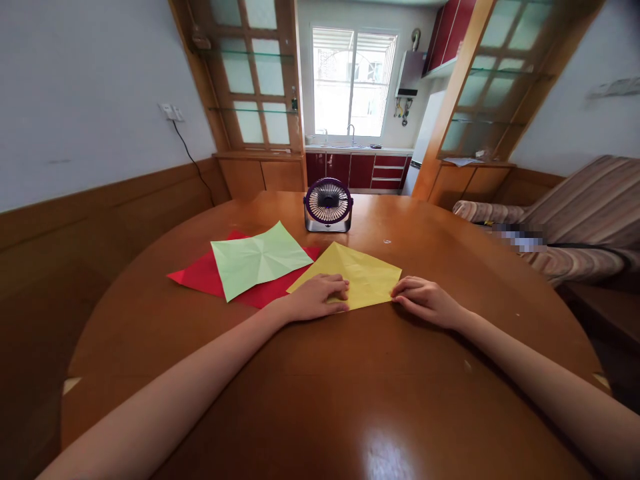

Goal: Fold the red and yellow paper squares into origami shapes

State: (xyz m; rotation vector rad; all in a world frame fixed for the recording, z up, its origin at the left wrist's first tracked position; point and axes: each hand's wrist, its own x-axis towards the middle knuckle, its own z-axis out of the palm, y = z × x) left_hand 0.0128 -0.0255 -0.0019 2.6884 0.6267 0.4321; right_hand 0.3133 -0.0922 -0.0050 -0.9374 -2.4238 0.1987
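A sheet of yellow paper (367,270) with faint creases lies on the table in front of me. My left hand (317,297) rests on its near left part, fingers loosely bent and the thumb apart from them. At the right corner of the sheet, my right hand (427,301) has its fingertips and thumb closed on the edge. To the left lies a light green sheet of paper (260,257), creased from its middle outward. Under it is red paper (197,275), mostly covered by the green sheet.
A small purple desk fan (329,203) stands beyond the papers on the round wooden table (320,400). A striped armchair (575,207) is at the right. Wooden cabinets, a kitchen counter (355,170) and a window lie behind. A cord (193,150) hangs from the left wall socket.
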